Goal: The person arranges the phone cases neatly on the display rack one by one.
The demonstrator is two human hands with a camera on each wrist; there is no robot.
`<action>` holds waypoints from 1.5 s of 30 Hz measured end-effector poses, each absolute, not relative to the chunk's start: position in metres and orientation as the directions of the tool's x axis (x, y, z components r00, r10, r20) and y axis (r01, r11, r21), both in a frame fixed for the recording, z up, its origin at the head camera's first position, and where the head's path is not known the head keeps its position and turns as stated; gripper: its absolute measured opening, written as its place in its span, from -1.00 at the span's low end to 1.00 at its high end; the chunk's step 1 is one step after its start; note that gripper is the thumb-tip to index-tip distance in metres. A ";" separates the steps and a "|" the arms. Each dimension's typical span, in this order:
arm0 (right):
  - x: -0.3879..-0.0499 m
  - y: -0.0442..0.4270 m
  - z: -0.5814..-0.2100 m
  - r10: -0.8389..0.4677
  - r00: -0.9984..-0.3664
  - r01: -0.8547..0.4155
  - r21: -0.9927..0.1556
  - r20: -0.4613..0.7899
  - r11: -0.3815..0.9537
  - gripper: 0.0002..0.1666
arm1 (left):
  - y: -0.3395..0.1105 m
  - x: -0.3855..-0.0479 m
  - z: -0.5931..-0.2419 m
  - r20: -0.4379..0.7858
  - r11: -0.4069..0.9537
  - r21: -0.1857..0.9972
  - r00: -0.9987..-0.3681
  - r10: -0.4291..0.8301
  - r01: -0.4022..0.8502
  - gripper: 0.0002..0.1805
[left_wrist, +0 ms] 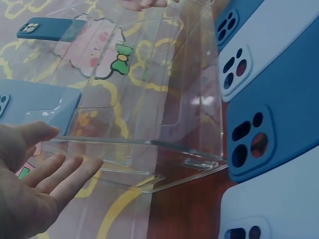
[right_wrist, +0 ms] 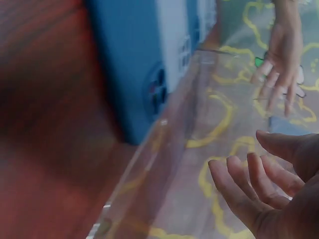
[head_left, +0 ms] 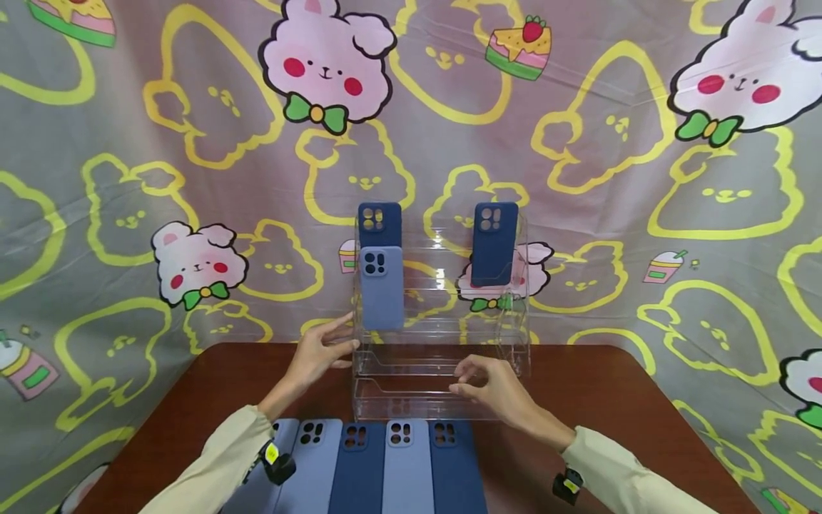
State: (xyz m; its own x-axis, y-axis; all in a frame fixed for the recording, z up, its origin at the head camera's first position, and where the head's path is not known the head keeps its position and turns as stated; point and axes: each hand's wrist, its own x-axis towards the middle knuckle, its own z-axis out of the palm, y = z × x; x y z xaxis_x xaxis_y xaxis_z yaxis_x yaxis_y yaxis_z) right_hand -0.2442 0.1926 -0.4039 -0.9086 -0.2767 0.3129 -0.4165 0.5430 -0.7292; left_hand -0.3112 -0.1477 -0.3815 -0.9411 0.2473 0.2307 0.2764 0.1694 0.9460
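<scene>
While both hands held nothing, a row of phone cases (head_left: 407, 475) lay on the table (head_left: 597, 400) in front of the rack (head_left: 379, 410), pale and dark blue, the leftmost partly covered by the left sleeve (head_left: 225, 457). Judged by look: light, thin-walled, slightly flexible, matte and probably not very slippery; best hold by the two long sides, thumb against fingers, clear of the camera cut-outs. The right hand (head_left: 491, 382) hung before the rack's lower right tiers, fingers loosely bent, thumb apart from them; the left hand (head_left: 319, 350) was at the rack's left side, fingers extended, contact with the wall uncertain. Rack itself clear, likely stiff plastic, light enough to slide if bumped, perhaps liable to crack; its lips were hard to see, so a case's lower edge could catch there. Bare stretches of tier showed between the rack's left and right ends, and brown table top beyond its right side gave elbow room. Higher on the rack, at left, a pale blue case (head_left: 383, 296) stood in front of a dark blue case (head_left: 380, 239), partly hiding it; at right, another dark case (head_left: 494, 253) leaned alone. Behind the rack, patterned cloth (head_left: 591, 235).
</scene>
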 end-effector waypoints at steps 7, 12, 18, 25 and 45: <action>-0.234 0.202 -0.416 -0.299 -0.909 -0.416 -0.694 0.292 0.587 -0.84 | -0.146 -0.310 -0.385 0.231 0.157 0.950 -0.945 0.231 0.271 -0.31; -0.224 0.199 -0.424 -0.377 -0.884 -0.464 -0.626 0.277 0.627 -0.78 | -0.143 -0.307 -0.385 0.221 0.165 0.952 -0.951 0.216 0.259 -0.28; -0.209 0.192 -0.431 -0.429 -0.884 -0.454 -0.566 0.188 0.688 -0.53 | -0.141 -0.307 -0.387 0.208 0.177 0.953 -0.957 0.201 0.244 -0.28; -0.203 0.195 -0.451 -0.444 -0.894 -0.412 -0.498 0.059 0.763 0.04 | -0.139 -0.308 -0.386 0.211 0.183 0.952 -0.957 0.199 0.247 -0.29; -0.205 0.217 -0.487 -0.340 -0.928 -0.096 -0.785 -0.151 0.612 0.09 | -0.141 -0.307 -0.384 0.230 0.190 0.943 -0.949 0.217 0.272 -0.31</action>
State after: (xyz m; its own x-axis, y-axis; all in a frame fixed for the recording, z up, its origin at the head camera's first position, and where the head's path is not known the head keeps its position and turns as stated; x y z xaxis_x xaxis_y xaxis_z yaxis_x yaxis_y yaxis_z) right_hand -0.2052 0.2166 -0.4865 -0.9282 -0.3400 -0.1513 -0.0963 0.6122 -0.7849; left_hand -0.3069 -0.1412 -0.3839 -0.9486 0.2174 0.2302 0.2724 0.1900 0.9432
